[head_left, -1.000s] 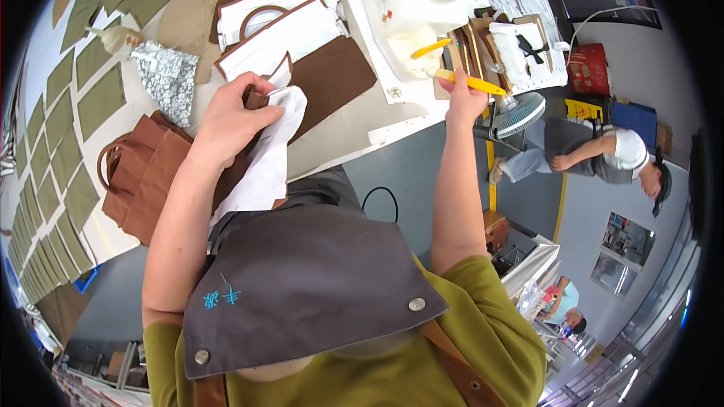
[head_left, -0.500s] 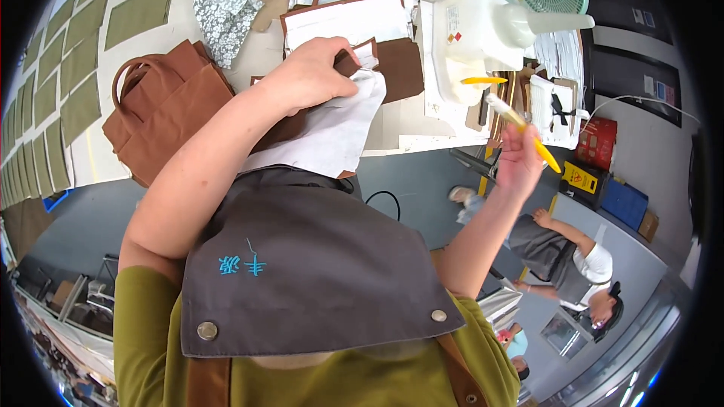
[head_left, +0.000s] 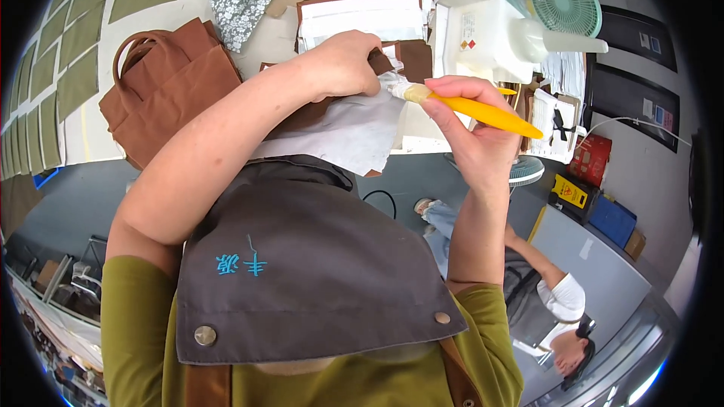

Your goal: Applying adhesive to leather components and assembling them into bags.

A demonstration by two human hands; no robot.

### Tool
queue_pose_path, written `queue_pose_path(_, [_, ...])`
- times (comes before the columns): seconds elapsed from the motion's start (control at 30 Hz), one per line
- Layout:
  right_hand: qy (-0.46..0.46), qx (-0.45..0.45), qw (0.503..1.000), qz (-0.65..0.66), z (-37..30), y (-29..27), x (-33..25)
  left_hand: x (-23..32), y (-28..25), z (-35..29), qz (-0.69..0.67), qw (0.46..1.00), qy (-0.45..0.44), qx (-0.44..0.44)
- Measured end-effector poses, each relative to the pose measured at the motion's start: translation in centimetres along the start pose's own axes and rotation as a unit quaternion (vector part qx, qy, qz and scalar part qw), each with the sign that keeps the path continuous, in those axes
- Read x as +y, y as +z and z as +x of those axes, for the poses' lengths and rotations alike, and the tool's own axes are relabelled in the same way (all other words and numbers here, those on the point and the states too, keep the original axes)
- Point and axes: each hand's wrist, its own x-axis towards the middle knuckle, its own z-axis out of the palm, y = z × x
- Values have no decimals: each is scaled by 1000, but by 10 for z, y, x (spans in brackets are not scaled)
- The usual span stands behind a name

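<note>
My right hand (head_left: pixel 483 147) grips a paintbrush (head_left: pixel 490 114) by its yellow handle. Its white bristle tip meets the cloth edge just right of my left hand (head_left: pixel 351 64). The left fingers are closed on a folded edge of a brown and white fabric piece (head_left: pixel 339 132), whose pale side faces up and hangs over the table's near edge. Part of its brown side shows beneath my left forearm. Just beyond the left fingertips lies a dark brown cloth panel (head_left: pixel 417 60).
A brown handled bag (head_left: pixel 170 94) stands left, by a floral cloth (head_left: pixel 241 4) and rows of olive panels (head_left: pixel 79 68). White brown-trimmed panels (head_left: pixel 362 22) lie beyond my hands. Right are a white plastic container (head_left: pixel 490 38) and a round green slatted object (head_left: pixel 567 1). A person (head_left: pixel 547 301) is behind, right.
My right hand has brought the brush leftward from beside the white container to the cloth at my left hand. The left hand keeps its hold. The person at right has shifted.
</note>
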Motion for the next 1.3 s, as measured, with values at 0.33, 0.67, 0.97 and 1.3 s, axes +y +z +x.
queue_pose_path(0.33, [-29,-63,994,-88,14,12,5,-2,4,9,21,1000,9,-14])
queue_pose_path(0.67, [-64,18,994,-84,11,6,-4,13,1,4,4,1000,-20,-12])
queue_pose_path(0.97, [-32,2,993,-112,12,10,3,13,2,3,6,999,-40,-33])
queue_pose_path(1.3, [-93,68,986,-124,16,-8,-7,-6,7,8,31,999,14,-14])
